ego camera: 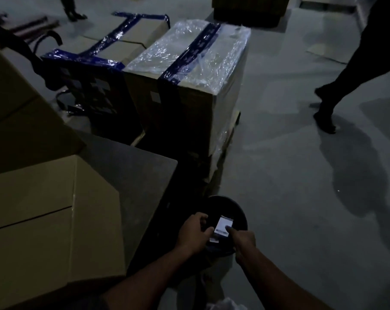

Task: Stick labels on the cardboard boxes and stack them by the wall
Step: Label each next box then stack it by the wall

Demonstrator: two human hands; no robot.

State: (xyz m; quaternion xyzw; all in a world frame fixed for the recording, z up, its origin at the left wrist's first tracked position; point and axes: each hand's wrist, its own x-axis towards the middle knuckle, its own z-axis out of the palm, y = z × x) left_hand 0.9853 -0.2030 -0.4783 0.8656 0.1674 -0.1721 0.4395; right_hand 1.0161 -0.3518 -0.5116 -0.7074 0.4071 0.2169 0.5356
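Note:
The scene is dim. My left hand grips a small stack of white labels over a round black stool. My right hand pinches the top label with thumb and forefinger. A plain cardboard box stands at the lower left, with another cardboard box behind it. Further off stands a plastic-wrapped box with a blue tape band, and next to it a box with blue tape.
A dark flat surface lies between the near box and the wrapped one. A person's legs step across the grey floor at the right. Another person's feet show at the top left. A dark box stands far back.

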